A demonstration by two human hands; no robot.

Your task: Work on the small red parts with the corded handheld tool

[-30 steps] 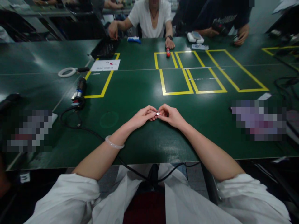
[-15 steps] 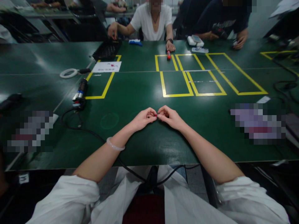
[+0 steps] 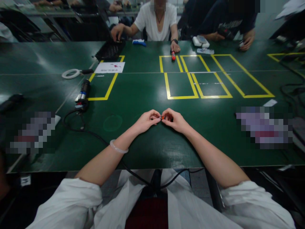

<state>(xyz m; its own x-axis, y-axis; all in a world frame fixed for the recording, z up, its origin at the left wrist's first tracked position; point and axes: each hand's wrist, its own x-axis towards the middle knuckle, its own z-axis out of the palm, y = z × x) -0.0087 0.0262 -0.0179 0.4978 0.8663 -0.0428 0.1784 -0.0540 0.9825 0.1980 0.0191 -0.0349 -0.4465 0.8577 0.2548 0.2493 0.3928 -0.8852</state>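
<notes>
My left hand [image 3: 146, 121] and my right hand [image 3: 175, 121] meet fingertip to fingertip over the green table [image 3: 143, 95], just in front of me. Both pinch one tiny part [image 3: 162, 117] between them; it shows a red and a silvery bit, and most of it is hidden by my fingers. The fingers of both hands are curled in. A pale bangle [image 3: 118, 147] sits on my left wrist.
Yellow taped boxes [image 3: 181, 84] mark the table ahead. A cylindrical tool [image 3: 82, 93] with a black cable [image 3: 78, 127] lies at the left, beside a white ring [image 3: 70, 74] and a paper sheet [image 3: 109, 67]. Across the table, people sit; one hand rests by a red item [image 3: 173, 57].
My hands stayed together in the same spot. The part between my fingertips turned: it showed bright silver a second ago and now shows mostly red.
</notes>
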